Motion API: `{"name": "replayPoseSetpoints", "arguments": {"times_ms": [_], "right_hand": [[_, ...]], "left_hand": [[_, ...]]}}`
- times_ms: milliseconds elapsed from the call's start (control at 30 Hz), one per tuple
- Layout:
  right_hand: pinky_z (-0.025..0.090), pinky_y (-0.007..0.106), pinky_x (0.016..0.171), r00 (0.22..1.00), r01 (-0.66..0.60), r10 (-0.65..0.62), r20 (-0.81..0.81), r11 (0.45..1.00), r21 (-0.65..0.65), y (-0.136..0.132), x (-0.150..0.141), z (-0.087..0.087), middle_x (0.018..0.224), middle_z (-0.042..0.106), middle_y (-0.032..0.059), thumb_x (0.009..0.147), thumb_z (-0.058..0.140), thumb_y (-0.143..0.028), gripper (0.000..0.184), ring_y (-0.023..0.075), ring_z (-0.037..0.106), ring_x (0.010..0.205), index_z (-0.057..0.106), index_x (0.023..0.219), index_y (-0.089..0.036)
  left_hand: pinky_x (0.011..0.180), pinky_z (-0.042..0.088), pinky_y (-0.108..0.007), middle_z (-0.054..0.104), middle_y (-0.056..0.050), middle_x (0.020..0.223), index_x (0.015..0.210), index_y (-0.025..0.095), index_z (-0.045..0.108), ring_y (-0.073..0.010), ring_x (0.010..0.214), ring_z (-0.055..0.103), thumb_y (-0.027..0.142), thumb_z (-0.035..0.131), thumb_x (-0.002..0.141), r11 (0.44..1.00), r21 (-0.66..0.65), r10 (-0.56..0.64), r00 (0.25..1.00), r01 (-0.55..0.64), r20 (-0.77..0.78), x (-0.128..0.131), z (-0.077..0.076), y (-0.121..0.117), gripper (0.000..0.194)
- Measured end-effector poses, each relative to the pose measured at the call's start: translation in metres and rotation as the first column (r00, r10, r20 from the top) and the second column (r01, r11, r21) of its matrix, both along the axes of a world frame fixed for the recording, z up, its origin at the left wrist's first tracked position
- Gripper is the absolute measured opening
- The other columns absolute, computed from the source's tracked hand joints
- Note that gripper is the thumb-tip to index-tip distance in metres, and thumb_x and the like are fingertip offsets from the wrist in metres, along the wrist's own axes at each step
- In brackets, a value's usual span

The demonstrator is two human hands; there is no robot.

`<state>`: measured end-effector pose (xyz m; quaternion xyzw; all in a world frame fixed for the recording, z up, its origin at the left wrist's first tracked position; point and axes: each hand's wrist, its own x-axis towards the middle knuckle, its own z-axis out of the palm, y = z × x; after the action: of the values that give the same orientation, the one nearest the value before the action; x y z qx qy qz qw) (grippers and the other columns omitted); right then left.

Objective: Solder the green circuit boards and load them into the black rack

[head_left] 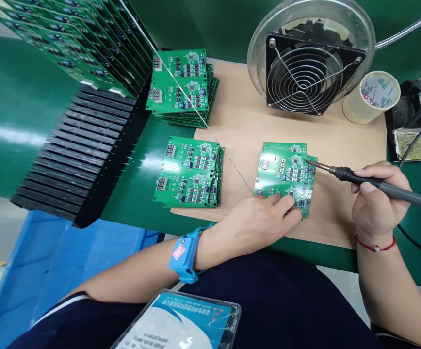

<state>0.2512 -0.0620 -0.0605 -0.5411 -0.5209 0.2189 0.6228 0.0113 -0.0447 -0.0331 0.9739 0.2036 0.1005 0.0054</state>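
My right hand point(381, 198) is closed round the grey handle of a soldering iron point(356, 177). The iron's tip meets, or nearly meets, the upper right part of a green circuit board point(274, 177). Another board's edge shows beneath it, slightly offset. With fingers curled, my left hand point(268, 215) grips the near edge of the top board; its fingertips are partly hidden. A thin silvery wire point(232, 162) slants from the upper left down to that hand; whether the fingers pinch it cannot be made out.
Left of the work stand two stacks of boards, a near stack point(192, 169) and a far stack point(181, 85). More boards stand in a black slotted rack point(72, 150). Behind are a fan point(303, 82), a tape roll point(372, 97) and a sponge point(410, 145). Brown cardboard point(239, 111) covers the green bench.
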Motion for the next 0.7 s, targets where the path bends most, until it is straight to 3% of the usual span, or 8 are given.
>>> {"name": "replayPoseSetpoints", "arguments": {"times_ms": [400, 700], "right_hand": [[0.035, 0.032, 0.053, 0.999, 0.019, -0.018, -0.029, 0.999, 0.036, 0.0003, 0.0009, -0.0016, 0.07, 0.062, -0.0022, 0.071, 0.065, -0.022, 0.014, 0.0142, 0.051, 0.054, 0.075, 0.081, -0.025], [0.035, 0.032, 0.056, 1.0, -0.014, 0.014, 0.019, 1.0, 0.027, -0.0011, 0.003, -0.0043, 0.073, 0.062, -0.0014, 0.079, 0.07, -0.03, 0.009, 0.0152, 0.051, 0.057, 0.075, 0.085, -0.027]], "left_hand": [[0.048, 0.041, -0.029, 0.063, 0.0, 0.076, 0.091, 0.019, 0.056, -0.0156, 0.058, 0.061, 0.004, 0.048, 0.095, 0.998, 0.064, 0.02, 1.0, -0.019, -0.018, 0.0043, -0.0043, 0.0013, 0.017], [0.046, 0.042, -0.029, 0.062, 0.001, 0.075, 0.088, 0.02, 0.055, -0.0152, 0.057, 0.061, 0.004, 0.044, 0.097, 0.998, 0.057, 0.026, 1.0, -0.026, 0.013, 0.0038, -0.0034, 0.0025, 0.021]]}}
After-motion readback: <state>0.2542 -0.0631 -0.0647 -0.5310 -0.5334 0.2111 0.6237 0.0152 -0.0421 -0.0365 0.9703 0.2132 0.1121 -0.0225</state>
